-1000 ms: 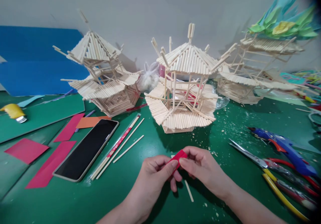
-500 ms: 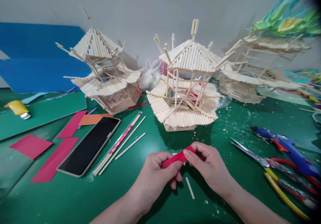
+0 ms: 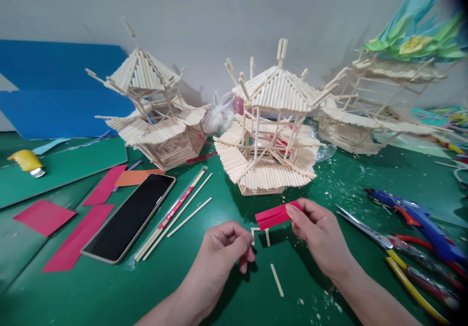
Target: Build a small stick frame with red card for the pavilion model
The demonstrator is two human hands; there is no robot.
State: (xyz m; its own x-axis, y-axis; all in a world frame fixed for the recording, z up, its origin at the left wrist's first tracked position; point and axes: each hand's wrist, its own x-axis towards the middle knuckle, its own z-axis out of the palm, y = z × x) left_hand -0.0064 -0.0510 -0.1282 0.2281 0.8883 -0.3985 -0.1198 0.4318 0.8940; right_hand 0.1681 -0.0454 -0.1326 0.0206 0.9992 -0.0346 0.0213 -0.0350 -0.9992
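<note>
My right hand pinches one end of a folded strip of red paper, with a crease along its length, held above the table. Its other end sticks out free to the left. My left hand is apart from the paper, its fingers curled in and thumb against them, with nothing visible in them. Between the hands, a small frame of short wooden sticks lies on the green table, partly behind my left fingertips. A single short stick lies nearer to me.
Stick-built pavilions stand along the back. To the left lie a phone, red paper pieces, chopsticks and a yellow cutter. Scissors, a blue glue gun and yellow-handled pliers lie right.
My left hand has let go of the red paper and moved slightly down and left. My right hand has shifted right with the paper, uncovering the small stick frame.
</note>
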